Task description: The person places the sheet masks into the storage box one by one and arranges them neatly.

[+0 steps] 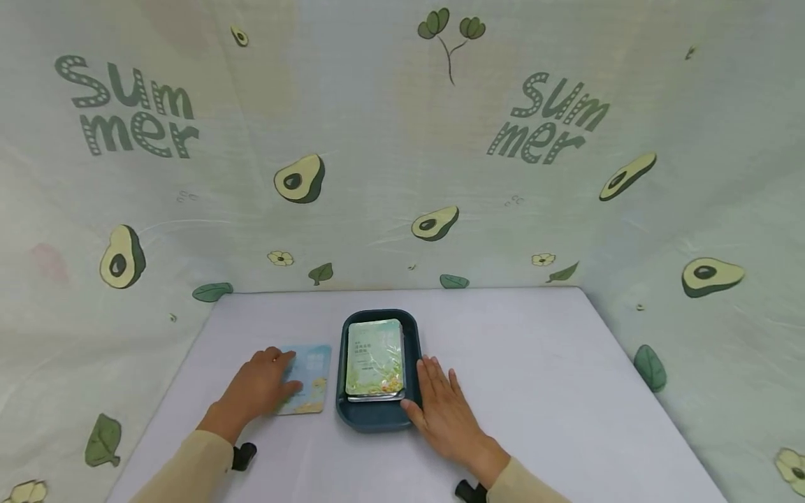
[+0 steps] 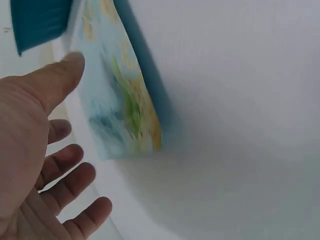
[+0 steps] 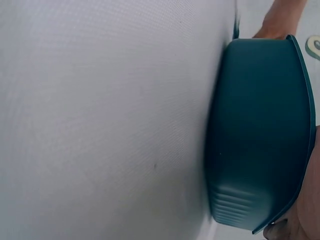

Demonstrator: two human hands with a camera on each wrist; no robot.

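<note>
A flat light-blue printed sachet [image 1: 312,381] lies on the table left of a dark teal tray [image 1: 371,421]. Over the sachet's left side is my left hand [image 1: 256,385], its thumb and fingers spread apart. The left wrist view shows that hand [image 2: 30,145] with loosely bent fingers beside the sachet [image 2: 112,100] and nothing gripped. Inside the tray lies a green flowered sachet [image 1: 375,358], apparently on top of others. My right hand [image 1: 448,417] rests with straight fingers along the tray's right side, thumb at the rim. In the right wrist view the tray's outer wall [image 3: 260,125] hides most of the sachets.
A white table [image 1: 516,370] carries the tray and the sachet. Behind and beside it hangs a pale cloth [image 1: 365,105] printed with avocados, leaves and lettering. Black wrist mounts [image 1: 244,456] sit under both sleeves.
</note>
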